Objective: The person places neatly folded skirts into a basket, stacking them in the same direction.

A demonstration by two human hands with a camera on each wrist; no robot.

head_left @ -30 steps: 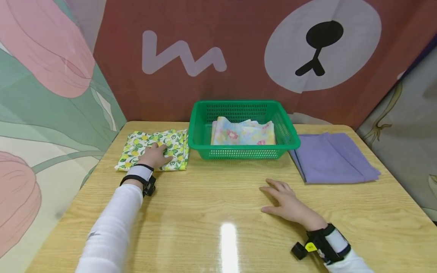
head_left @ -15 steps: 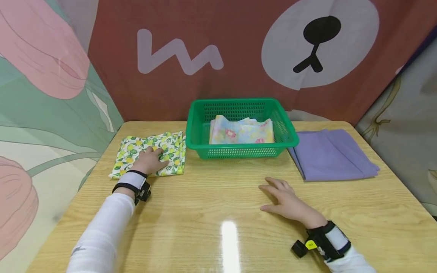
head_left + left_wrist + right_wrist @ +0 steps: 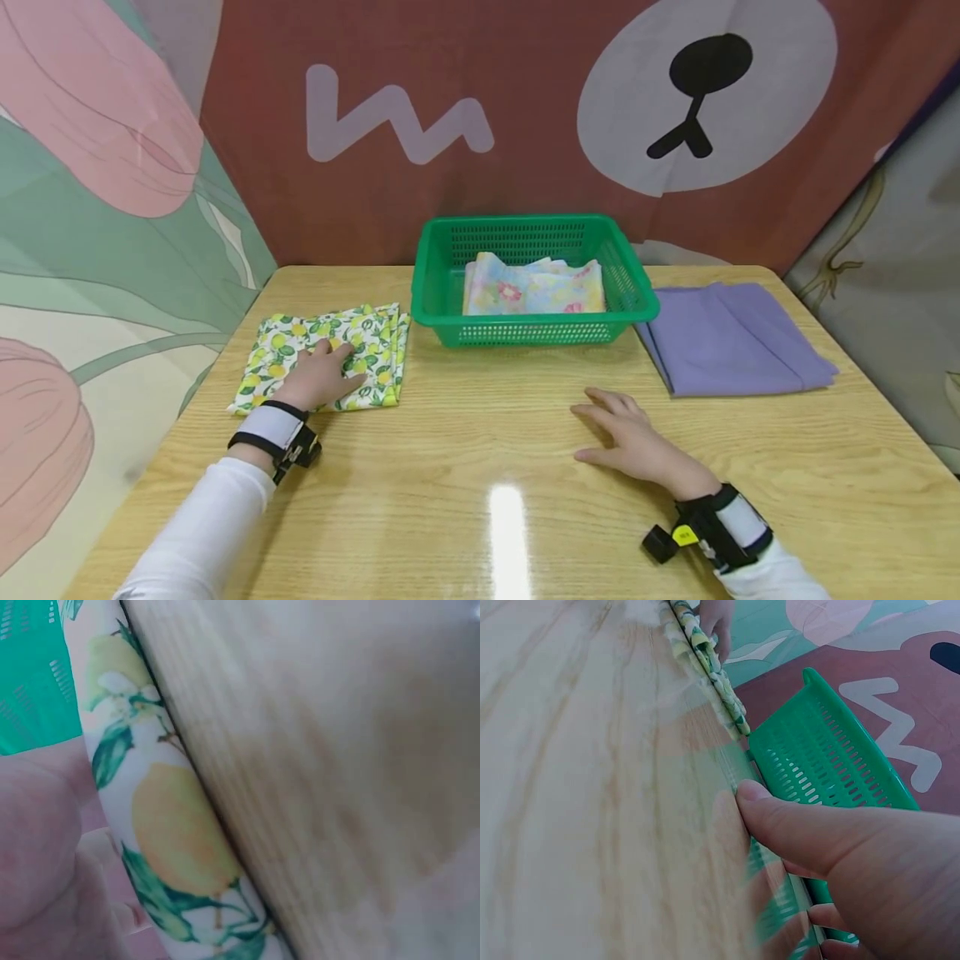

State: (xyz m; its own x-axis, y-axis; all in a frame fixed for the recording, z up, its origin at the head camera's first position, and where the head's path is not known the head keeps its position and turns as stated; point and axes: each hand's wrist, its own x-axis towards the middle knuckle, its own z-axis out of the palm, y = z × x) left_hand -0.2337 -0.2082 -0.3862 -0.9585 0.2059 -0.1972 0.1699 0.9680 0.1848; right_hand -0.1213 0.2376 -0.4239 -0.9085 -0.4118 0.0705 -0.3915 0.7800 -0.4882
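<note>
A folded cloth printed with lemons and green leaves [image 3: 375,354] lies on the table's left side. My left hand [image 3: 318,377] rests on it, fingers spread over its front half. In the left wrist view the cloth's folded edge [image 3: 184,825] runs beside the hand [image 3: 37,847]. My right hand [image 3: 630,437] is over the table at right of centre, fingers relaxed and apart, holding nothing. In the right wrist view its thumb [image 3: 802,829] overlaps the green basket [image 3: 832,757].
Behind the hands stands a green plastic basket [image 3: 536,333] with a folded pastel floral cloth [image 3: 532,287] inside. To its right lies a folded purple cloth [image 3: 738,342]. The wooden table [image 3: 450,467] meets a printed bear curtain [image 3: 525,125] at the back.
The left hand and the lemon cloth under it have slid toward the person and slightly left, away from the table's back edge. The right hand has stayed about where it was.
</note>
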